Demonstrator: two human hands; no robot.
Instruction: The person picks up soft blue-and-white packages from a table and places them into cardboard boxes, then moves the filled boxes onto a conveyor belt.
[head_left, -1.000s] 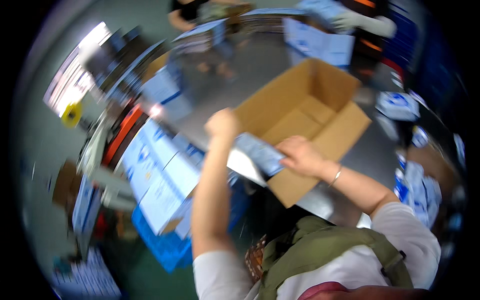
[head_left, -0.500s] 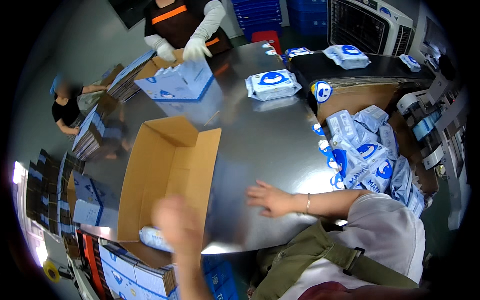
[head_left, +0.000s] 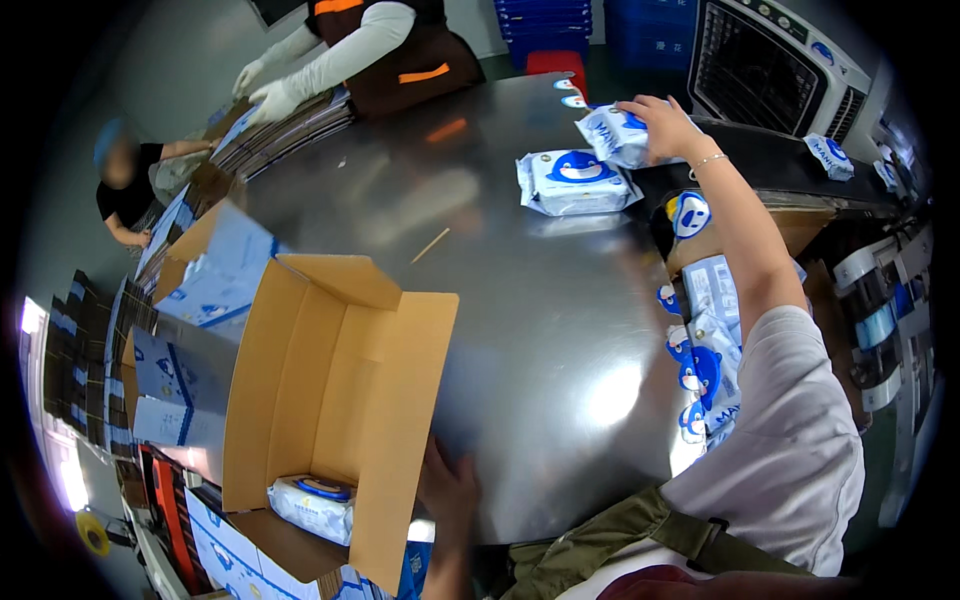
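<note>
My right hand (head_left: 658, 130) reaches to the far right, closed on a white and blue pack of wipes (head_left: 612, 137) at the edge of the black conveyor belt. Beside it, a second wipes pack (head_left: 580, 183) lies flat on the metal table. At the near left, an open brown cardboard box (head_left: 330, 390) stands with its flaps up. One wipes pack (head_left: 312, 508) lies at the near end inside it. My left hand (head_left: 448, 490) is low against the outside of the box's right wall, fingers apart and partly hidden in shadow.
A bin (head_left: 715, 300) of wipes packs stands right of the metal table (head_left: 520, 330). A thin stick (head_left: 430, 245) lies on the table. Filled blue cartons (head_left: 215, 270) sit left. Across, a gloved co-worker (head_left: 330, 70) handles flat cartons (head_left: 280, 140); another person (head_left: 130, 190) stands far left.
My right hand has gone from the table to the pack by the belt and gripped it. My left hand has left the box's inside for its outer wall. The co-worker's filled carton has moved left.
</note>
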